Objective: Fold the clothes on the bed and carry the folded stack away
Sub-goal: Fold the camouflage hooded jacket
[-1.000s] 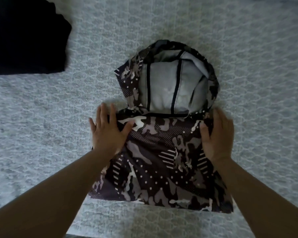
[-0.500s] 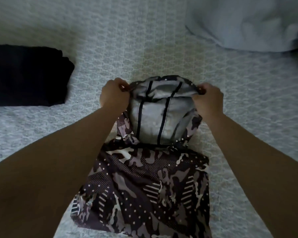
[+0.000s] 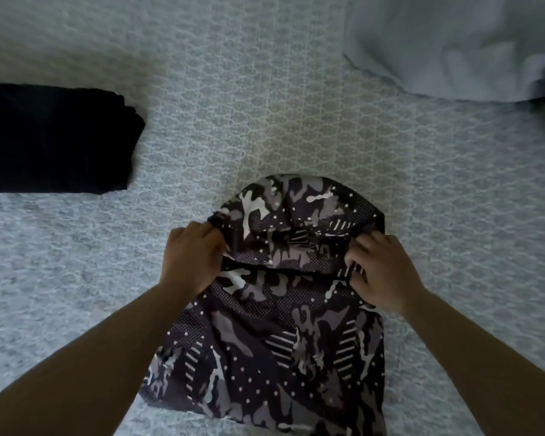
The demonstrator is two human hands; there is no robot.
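1. Two forearms come in from the near edge, both reaching over the camo hoodie [image 3: 274,335], which lies flat on the bed [image 3: 265,121], centre-near, body part nearest.
2. Bed cover is pale grey-blue with a repeating woven pattern; lighting is dim.
3. Hood [image 3: 296,221] is turned down over the hoodie's far end, camo side up.
4. Left hand [image 3: 192,256] is at the hood's left edge, fingers curled, pinching the fabric.
5. Right hand [image 3: 381,272] is at the hood's right edge, fingers curled into the fabric, gripping it.
6. Folded black garment [image 3: 54,140] lies at far left, well apart from the hoodie.
7. Pale blue bedding [image 3: 438,45] is bunched at far right.
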